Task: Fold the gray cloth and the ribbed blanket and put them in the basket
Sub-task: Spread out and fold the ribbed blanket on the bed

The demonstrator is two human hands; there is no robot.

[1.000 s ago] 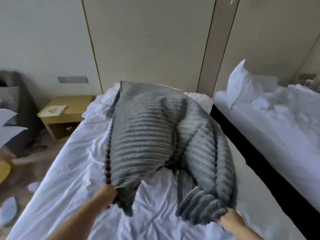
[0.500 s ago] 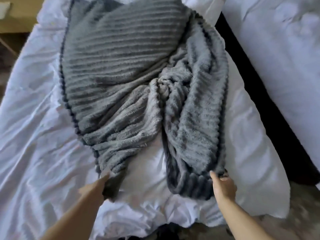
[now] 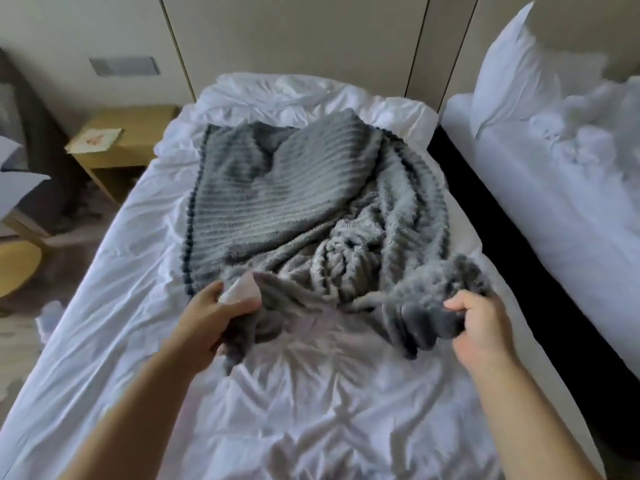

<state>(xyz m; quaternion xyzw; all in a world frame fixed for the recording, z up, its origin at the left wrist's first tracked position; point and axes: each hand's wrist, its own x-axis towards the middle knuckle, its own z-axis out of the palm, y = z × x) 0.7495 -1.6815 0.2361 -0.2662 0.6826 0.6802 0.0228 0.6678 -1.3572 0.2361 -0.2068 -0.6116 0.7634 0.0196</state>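
Observation:
The gray ribbed blanket (image 3: 294, 199) lies rumpled across the middle of the white bed (image 3: 104, 271), flat at the far left and bunched into twisted folds at the right. My left hand (image 3: 211, 320) grips its near left corner, where a white label shows. My right hand (image 3: 485, 323) is closed on the near right corner, a thick bunched wad of the blanket. Both corners are lifted slightly off the sheet. No basket and no separate gray cloth are in view.
A second bed (image 3: 554, 202) with a white pillow (image 3: 512, 71) stands to the right across a dark gap. A wooden nightstand (image 3: 128, 133) with a paper on it sits at the left, beside a chair. Paneled wall behind.
The blanket dropped from being held up onto the bed. Both hands kept their corners and have pulled them nearer to me and lifted them; the head view has tilted back up.

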